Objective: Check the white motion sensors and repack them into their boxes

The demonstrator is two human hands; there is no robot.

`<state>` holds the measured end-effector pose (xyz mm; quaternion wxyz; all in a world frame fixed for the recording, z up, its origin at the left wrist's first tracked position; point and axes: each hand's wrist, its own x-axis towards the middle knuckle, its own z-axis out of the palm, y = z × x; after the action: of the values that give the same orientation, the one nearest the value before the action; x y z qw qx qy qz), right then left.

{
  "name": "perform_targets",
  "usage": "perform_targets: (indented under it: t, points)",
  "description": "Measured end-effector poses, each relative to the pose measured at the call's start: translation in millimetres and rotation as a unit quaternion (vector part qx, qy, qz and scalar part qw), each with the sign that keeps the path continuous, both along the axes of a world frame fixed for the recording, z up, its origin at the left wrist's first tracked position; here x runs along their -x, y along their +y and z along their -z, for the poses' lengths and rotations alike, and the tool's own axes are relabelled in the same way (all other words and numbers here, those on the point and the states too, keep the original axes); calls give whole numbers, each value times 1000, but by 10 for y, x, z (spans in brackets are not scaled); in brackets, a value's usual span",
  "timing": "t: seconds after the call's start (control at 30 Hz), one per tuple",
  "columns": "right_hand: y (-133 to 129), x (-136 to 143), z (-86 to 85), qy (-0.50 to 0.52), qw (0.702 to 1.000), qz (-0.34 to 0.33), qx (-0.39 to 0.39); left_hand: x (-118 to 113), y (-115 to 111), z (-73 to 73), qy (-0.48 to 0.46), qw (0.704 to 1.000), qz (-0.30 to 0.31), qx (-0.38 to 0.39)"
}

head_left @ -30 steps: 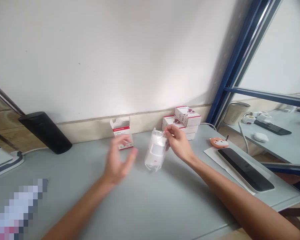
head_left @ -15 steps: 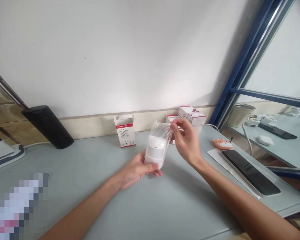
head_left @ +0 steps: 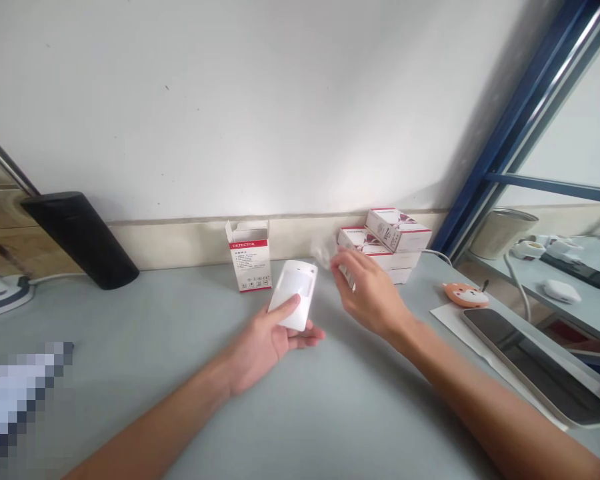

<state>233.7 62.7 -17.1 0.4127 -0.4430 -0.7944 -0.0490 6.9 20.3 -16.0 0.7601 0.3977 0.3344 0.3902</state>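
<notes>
The left hand point(head_left: 265, 343) grips the detector point(head_left: 291, 297) beside the box point(head_left: 251, 261); the right hand point(head_left: 373, 297) pinches the bag point(head_left: 323, 251). The detector could drop onto the tabletop point(head_left: 330, 427) if the left grip slackens on smooth plastic.

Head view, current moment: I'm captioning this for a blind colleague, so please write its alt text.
A left hand holds a white detector above a grey table while the right hand grips a clear plastic bag. Behind, an open box marked DETECTOR stands left of stacked red-and-white boxes.

detector point(head_left: 297, 279) ×1 | bag point(head_left: 322, 252) ×1 | open box point(head_left: 251, 263) ×1 | stacked boxes point(head_left: 398, 239) ≥3
</notes>
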Motion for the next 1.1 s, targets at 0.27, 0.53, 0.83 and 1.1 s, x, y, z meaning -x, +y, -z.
perform_targets:
  t: [0.27,0.53,0.83,1.1]
  points:
    - [-67,8,-91,-15,1000,-1,2,0,53,134,7,1000,-8,-10]
    - [-286,237,-113,247,902,-163,316,-17,35,107,-22,997,34,-62]
    - [-228,219,-160,276,884,-152,344,-4,22,138,38,995,55,-75]
    - [-216,218,-157,272,890,-140,339,-16,16,120,32,997,25,-71]
